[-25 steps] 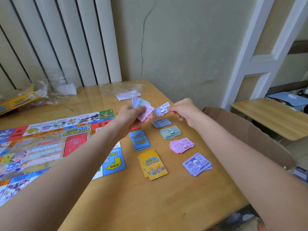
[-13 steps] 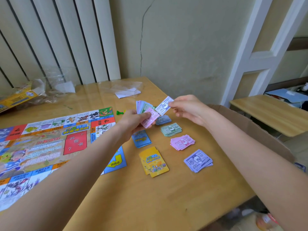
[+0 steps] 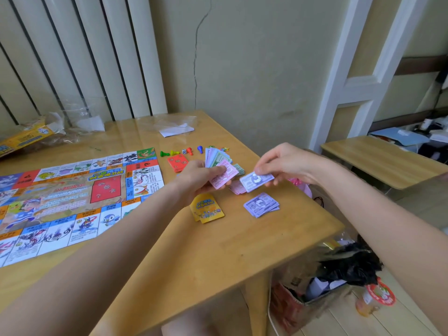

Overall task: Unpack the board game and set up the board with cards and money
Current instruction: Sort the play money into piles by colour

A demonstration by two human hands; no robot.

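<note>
My left hand (image 3: 197,177) grips a fanned stack of play money (image 3: 218,163), with a pink note on top. A single purple note (image 3: 256,181) is pinched by my right hand (image 3: 286,163) just above the table, to the right of the fan. Under it lie a purple money pile (image 3: 261,204) and part of a pink money pile (image 3: 236,187). A yellow card deck (image 3: 207,209) sits near my left wrist and a red card deck (image 3: 177,162) lies further back. The colourful game board (image 3: 72,197) is spread flat on the left of the wooden table (image 3: 218,251).
Several small pawns and a die (image 3: 184,151) lie behind the red deck. A clear plastic bag with white paper (image 3: 175,128) and the yellow box with wrapping (image 3: 26,137) sit at the back. A cardboard box with a black bag (image 3: 339,270) stands right of the table.
My right hand has carried the purple note down and to the right, away from the fan and towards the piles on the table. The camera tilted down and the view shifted.
</note>
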